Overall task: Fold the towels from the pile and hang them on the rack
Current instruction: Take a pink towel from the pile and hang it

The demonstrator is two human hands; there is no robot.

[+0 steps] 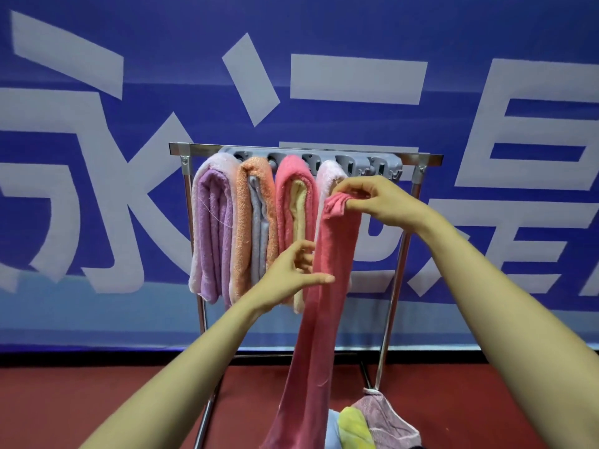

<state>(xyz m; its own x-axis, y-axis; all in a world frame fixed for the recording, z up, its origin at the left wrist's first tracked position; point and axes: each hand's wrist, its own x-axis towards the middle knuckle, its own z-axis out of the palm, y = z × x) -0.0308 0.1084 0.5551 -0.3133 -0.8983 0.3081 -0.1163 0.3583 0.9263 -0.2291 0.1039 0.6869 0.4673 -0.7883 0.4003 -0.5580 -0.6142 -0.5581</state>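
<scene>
Here, pink towel (pixel 324 303) hangs long between the hands, top bunched at right hand (pixel 379 202), bottom trailing to the pile (pixel 372 422) on the floor. Right hand pinched shut on the towel's top, just below the rack (pixel 304 150) bar. Left hand (pixel 291 273) half open, fingers curled, thumb out, touching the towel's left edge lower down. Four folded towels fill the bar's left part; its right end is bare.
</scene>
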